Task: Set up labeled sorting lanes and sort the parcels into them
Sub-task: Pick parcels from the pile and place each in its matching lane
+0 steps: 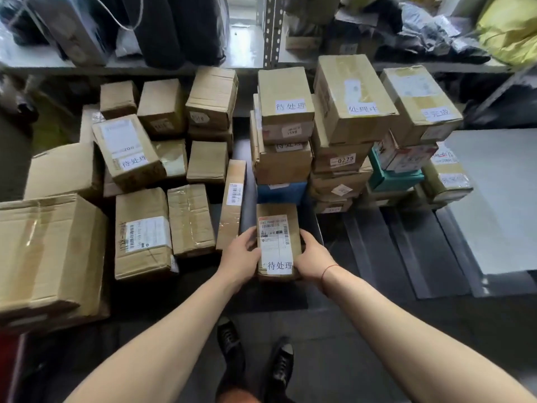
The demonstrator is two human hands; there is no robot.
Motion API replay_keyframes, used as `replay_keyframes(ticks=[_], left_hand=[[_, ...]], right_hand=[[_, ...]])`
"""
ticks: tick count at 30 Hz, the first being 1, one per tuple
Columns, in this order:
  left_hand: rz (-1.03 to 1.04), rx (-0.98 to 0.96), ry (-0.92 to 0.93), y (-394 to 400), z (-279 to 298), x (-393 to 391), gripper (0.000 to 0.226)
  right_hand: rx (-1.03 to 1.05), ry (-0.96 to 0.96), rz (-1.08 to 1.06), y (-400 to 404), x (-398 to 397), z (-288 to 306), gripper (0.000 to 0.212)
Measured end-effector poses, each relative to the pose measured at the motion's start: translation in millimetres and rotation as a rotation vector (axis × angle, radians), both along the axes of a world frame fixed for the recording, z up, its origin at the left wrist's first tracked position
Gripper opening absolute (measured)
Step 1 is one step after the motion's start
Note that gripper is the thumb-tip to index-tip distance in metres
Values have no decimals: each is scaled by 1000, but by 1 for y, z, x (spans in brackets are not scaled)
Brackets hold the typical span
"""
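Parcel, a small brown box with a shipping label and a white 待处理 tag on top, sat low in the centre, just in front of the blue box at the base of the 待处理 stack. Both hands held it. Left hand gripped the left side, fingers curled over the top edge, thumb on the near part. Right hand gripped the right side, fingers wrapped around the edge, mostly hidden behind the box. Red string on the right wrist. Whether the parcel rested on the floor or was lifted, could not tell.

Three tagged stacks stood side by side behind it: 待处理, then 处理中 stack, then a third stack with a partly blurred tag. Unsorted boxes were crowded at left, one of them also tagged 待处理. Black shoes were visible below.
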State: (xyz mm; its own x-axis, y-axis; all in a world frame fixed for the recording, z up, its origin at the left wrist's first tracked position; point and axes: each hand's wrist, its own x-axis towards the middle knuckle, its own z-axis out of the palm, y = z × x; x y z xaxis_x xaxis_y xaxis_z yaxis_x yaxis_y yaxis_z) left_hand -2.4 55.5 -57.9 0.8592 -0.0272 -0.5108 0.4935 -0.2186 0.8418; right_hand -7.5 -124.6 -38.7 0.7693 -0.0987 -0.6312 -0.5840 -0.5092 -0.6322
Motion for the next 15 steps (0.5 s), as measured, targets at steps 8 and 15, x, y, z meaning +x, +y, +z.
replay_keyframes(ticks=[8,15], left_hand=[[-14,81,-29,-17,-29,14,56],[6,98,-6,-24,-37,31,56]], right_hand=[[209,89,-267,3,19,-41,78],[206,72,-270,-1,33,-50,77]])
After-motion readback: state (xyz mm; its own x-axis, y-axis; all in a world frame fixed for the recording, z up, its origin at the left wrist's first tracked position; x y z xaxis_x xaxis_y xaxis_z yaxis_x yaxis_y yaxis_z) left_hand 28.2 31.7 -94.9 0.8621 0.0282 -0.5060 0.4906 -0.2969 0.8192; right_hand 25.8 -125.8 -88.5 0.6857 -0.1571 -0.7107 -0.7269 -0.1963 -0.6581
